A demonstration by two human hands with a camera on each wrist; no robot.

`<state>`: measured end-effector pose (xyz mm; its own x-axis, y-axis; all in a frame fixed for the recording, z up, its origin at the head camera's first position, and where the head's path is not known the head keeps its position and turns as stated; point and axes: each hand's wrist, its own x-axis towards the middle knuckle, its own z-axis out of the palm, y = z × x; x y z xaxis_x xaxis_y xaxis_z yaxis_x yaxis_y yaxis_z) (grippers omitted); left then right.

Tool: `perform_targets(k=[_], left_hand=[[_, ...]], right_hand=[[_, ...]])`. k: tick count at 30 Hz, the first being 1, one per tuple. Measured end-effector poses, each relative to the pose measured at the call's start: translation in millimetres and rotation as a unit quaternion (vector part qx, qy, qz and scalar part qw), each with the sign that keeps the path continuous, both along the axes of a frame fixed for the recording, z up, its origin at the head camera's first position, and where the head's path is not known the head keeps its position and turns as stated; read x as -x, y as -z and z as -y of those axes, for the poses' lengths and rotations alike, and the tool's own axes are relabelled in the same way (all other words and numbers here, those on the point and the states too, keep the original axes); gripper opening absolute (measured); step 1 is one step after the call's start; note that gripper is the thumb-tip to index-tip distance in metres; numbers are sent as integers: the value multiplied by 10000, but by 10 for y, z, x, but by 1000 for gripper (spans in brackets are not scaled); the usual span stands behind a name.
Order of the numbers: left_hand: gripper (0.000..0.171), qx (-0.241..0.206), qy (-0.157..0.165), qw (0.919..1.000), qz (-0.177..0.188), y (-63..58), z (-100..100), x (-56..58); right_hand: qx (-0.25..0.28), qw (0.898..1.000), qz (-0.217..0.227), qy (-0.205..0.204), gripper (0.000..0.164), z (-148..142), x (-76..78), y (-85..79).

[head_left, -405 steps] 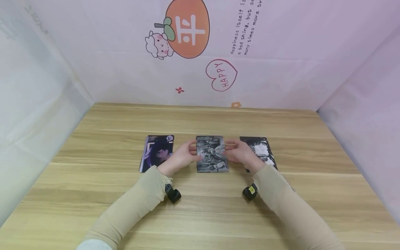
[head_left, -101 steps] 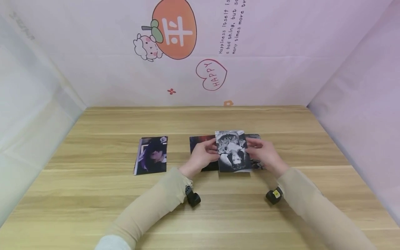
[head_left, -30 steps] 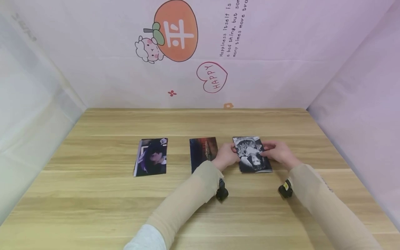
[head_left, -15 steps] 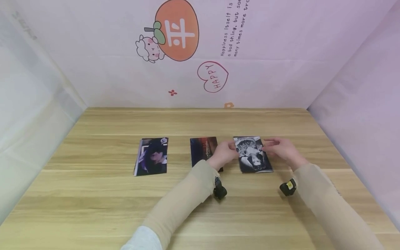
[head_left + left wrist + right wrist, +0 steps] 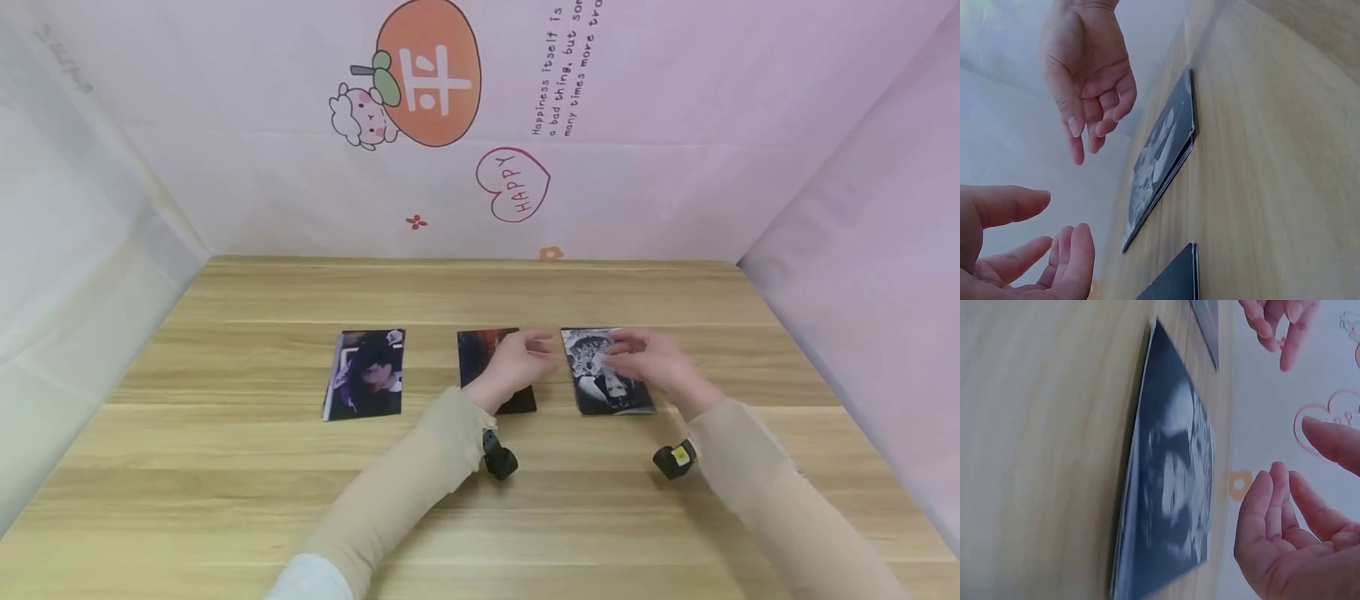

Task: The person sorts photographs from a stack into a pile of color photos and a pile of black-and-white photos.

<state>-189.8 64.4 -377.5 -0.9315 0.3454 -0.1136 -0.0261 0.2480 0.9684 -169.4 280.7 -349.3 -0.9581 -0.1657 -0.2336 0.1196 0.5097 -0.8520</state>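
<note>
Three stacks of photo cards lie in a row on the wooden table. The right stack (image 5: 611,387) has a black-and-white portrait on top, its edges slightly fanned in the left wrist view. My right hand (image 5: 652,362) hovers above it, fingers relaxed and holding nothing. My left hand (image 5: 517,362) is over the middle stack (image 5: 521,402), a dark card with red, and partly covers it. Both wrist views show the left hand (image 5: 1029,250) and right hand (image 5: 1297,531) raised off the cards with nothing between the fingers.
The left stack (image 5: 367,375) shows a figure in a purple hat, its lower cards peeking out at the left. A wood-grain table (image 5: 585,533) spans the front. White printed sheeting (image 5: 660,192) stands behind and at both sides.
The portrait photo has gone from both hands onto the right stack, which they squared from its sides. Now both hands have let go and lifted, the left moving back leftward over the middle stack.
</note>
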Motion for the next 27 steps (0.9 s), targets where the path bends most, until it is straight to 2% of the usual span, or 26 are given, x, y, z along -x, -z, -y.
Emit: perform_targets(k=[5, 14, 20, 27], left_hand=[[50, -46, 104, 9999, -130, -34, 161, -35], [47, -30, 143, 9996, -254, -52, 416, -91], [48, 4, 40, 10000, -57, -55, 582, -95], [50, 115, -187, 9997, 64, 8, 861, -54]], right_hand=[[39, 9998, -126, -136, 54, 145, 2, 56], [73, 9997, 57, -219, 51, 372, 32, 113], [251, 9993, 13, -292, 51, 506, 51, 155], [301, 9991, 147, -277, 54, 647, 85, 211]])
